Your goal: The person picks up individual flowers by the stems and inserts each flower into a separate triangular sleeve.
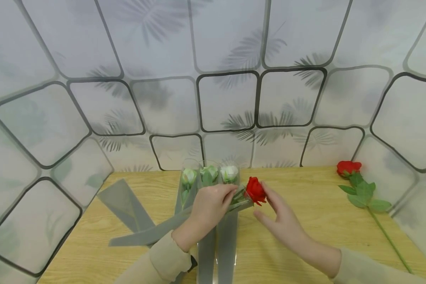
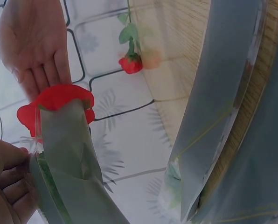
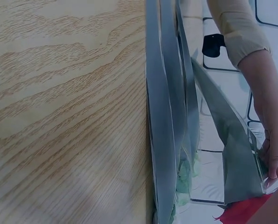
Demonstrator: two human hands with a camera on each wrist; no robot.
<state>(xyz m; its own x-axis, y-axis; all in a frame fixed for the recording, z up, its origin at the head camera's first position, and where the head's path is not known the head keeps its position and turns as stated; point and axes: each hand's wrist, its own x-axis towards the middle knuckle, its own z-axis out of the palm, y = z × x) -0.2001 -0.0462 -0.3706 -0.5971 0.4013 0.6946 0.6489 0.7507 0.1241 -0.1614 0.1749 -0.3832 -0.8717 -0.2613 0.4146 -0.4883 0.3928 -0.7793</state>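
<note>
1. Red rose [image 1: 255, 191]: in grey sleeve [image 1: 163, 229], bloom protruding, above bench [image 1: 269, 258] centre.
2. Your left hand [image 1: 211, 205], rose's 8 o'clock: pinching sleeve rim.
3. Your right hand [image 1: 285, 225], 4 o'clock: fingers straight, at bloom's edge.
4. Advised: steady rim; ease petals gently, uncrushed.
5. White roses [image 1: 229, 173]: 10 o'clock.

Lower centre of the head view, three wrapped pale roses [image 1: 209, 174] in a row; right, a loose red rose [image 1: 364, 192]; lower left, a grey wrapper [image 1: 126, 205]; beneath, wooden table [image 1: 269, 262]; above, patterned wall [image 1: 227, 102].
</note>
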